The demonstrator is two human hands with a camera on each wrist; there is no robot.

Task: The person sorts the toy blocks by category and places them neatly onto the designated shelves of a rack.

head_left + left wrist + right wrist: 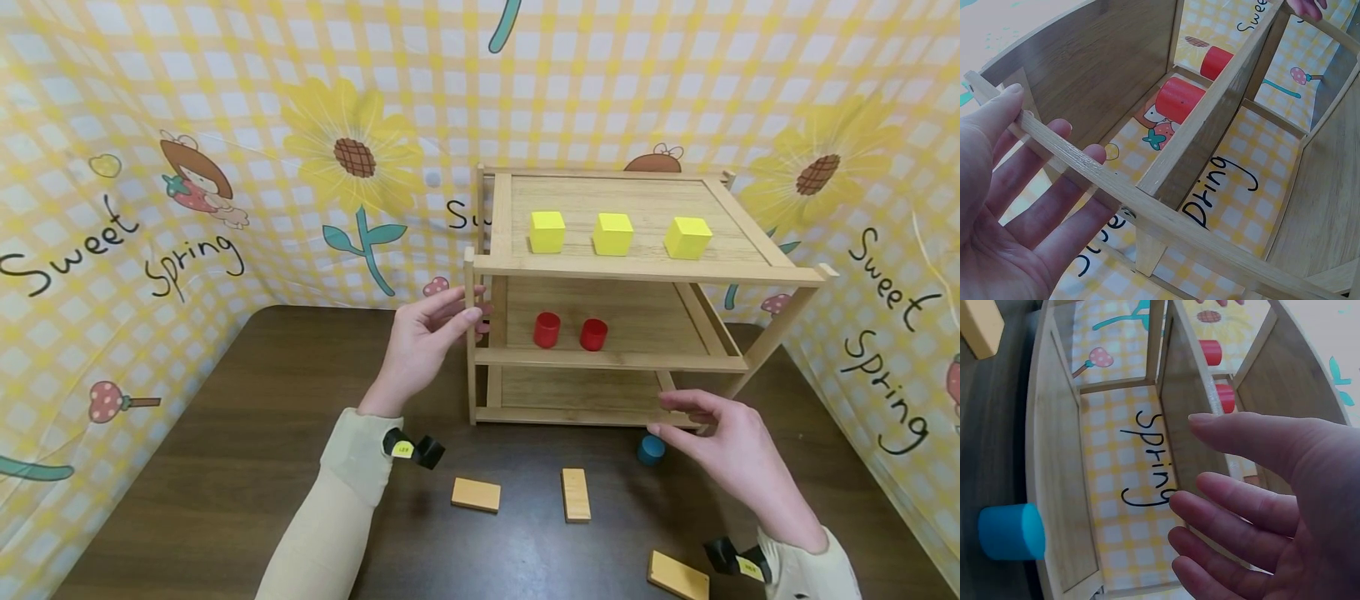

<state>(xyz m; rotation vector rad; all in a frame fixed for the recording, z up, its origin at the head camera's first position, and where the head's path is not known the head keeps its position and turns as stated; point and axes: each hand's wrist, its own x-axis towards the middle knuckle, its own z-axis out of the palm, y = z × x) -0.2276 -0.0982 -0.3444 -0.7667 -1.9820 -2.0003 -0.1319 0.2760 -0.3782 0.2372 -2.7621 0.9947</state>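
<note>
A three-tier wooden shelf [611, 360] stands on the table. My left hand [423, 342] grips its left front post, with the thumb [1007, 103] on the near side and the fingers reaching behind. My right hand [731, 446] hovers by the lower right front of the shelf, fingers loosely bent and holding nothing. Just beside its fingertips, a blue cylinder [651, 450] sits on the table before the bottom tier. Two red cylinders [570, 332] stand on the middle tier. On the top tier are three yellow cubes [613, 235] in a row.
Three flat wooden blocks lie on the table in front of the shelf: a left one [476, 495], a middle one [576, 495] and a right one [678, 575] near the right wrist. A checked yellow cloth [247, 83] with printed flowers hangs behind and along both sides.
</note>
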